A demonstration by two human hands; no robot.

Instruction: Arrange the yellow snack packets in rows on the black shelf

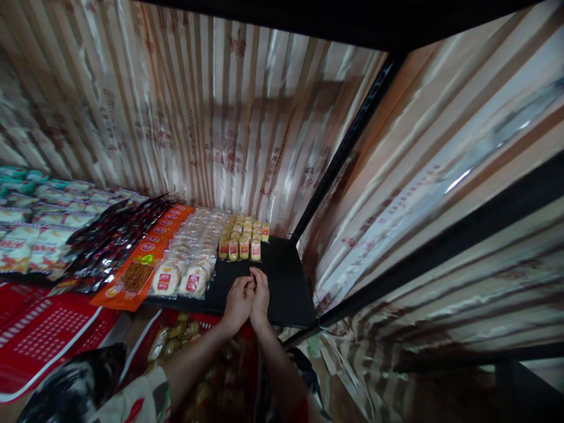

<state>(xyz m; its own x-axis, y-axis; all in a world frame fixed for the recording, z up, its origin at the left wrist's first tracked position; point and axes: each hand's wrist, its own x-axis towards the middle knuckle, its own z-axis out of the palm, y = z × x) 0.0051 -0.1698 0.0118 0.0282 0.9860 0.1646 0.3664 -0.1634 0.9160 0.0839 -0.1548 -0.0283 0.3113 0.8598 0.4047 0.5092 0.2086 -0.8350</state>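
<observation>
My left hand (238, 301) and my right hand (259, 296) are pressed side by side over the front part of a black shelf (282, 282). Both have curled fingers, and whatever lies between them is hidden. Just beyond my fingertips stand rows of small yellow wrapped snack packs (239, 247) with red and white labels. To the left of my hands lie rows of round white crackers (192, 281) in clear wrappers. Under my forearms is a red basket holding gold-wrapped packs (176, 335).
Farther left on the shelf are an orange snack bag (141, 264), dark shiny packets (110, 241) and white packets (48, 241). Another red basket (48, 329) is at lower left. A black upright post (343, 147) rises at the shelf's back right corner, before corrugated walls (211, 117).
</observation>
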